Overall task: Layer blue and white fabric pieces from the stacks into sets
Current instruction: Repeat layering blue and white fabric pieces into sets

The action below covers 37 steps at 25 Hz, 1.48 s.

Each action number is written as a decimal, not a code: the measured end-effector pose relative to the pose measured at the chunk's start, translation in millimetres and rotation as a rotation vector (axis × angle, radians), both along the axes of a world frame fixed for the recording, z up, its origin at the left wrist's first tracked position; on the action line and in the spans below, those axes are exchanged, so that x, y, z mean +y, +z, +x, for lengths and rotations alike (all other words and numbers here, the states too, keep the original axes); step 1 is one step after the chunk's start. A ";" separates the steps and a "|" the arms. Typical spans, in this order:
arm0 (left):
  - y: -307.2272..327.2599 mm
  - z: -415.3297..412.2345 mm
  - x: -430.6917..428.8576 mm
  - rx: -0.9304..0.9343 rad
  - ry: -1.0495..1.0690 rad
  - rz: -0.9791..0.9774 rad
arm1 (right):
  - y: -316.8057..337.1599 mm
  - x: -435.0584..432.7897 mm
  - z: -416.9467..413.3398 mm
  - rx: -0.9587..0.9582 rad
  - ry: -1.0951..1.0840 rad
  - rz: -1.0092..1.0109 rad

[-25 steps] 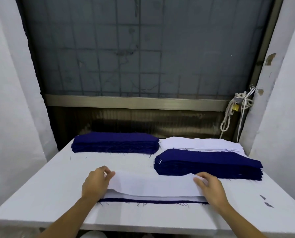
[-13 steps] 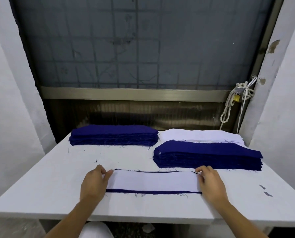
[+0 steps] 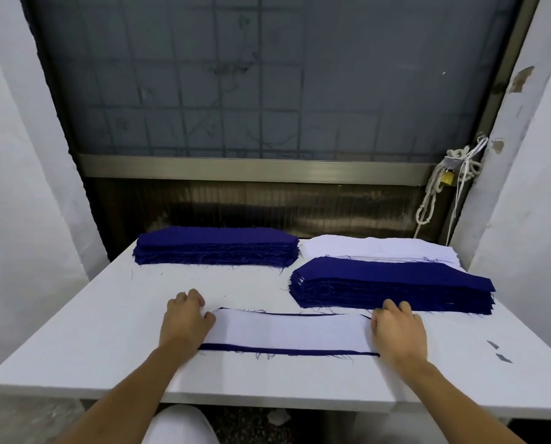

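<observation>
A white fabric piece (image 3: 288, 330) lies flat on a blue fabric piece (image 3: 287, 350), whose edges show along the near and far sides. My left hand (image 3: 186, 318) sits at the left end of this set, fingers curled and thumb on the white corner. At the right end, my right hand (image 3: 397, 328) pinches the white piece with curled fingers. One blue stack (image 3: 216, 246) stands at the back left. A second blue stack (image 3: 392, 285) stands at the right, just behind my right hand. The white stack (image 3: 376, 248) lies behind it.
The white table (image 3: 75, 341) ends in a near edge just below my forearms. Two small dark scraps (image 3: 500, 352) lie at the right. A rope with a yellow padlock (image 3: 447, 177) hangs on the back right wall. A barred window fills the back.
The white piece was lifted and sagging a second ago; it has come down flat onto the blue piece. Both hands stay at its ends, a little further apart.
</observation>
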<state>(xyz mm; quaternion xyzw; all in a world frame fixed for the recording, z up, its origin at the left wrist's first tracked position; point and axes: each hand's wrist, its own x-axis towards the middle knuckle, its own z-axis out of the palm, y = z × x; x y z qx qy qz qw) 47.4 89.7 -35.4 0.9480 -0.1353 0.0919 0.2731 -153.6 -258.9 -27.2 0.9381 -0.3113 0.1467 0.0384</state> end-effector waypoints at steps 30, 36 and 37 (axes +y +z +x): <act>61.0 212.9 -113.0 0.011 -0.039 0.285 | 59.7 4.1 288.6 -0.205 0.461 0.192; 58.5 216.2 -107.2 0.030 -0.046 0.313 | 53.4 25.6 313.8 -0.195 0.519 0.223; 58.9 212.5 -107.5 0.008 -0.072 0.335 | 51.6 28.3 316.3 -0.195 0.521 0.224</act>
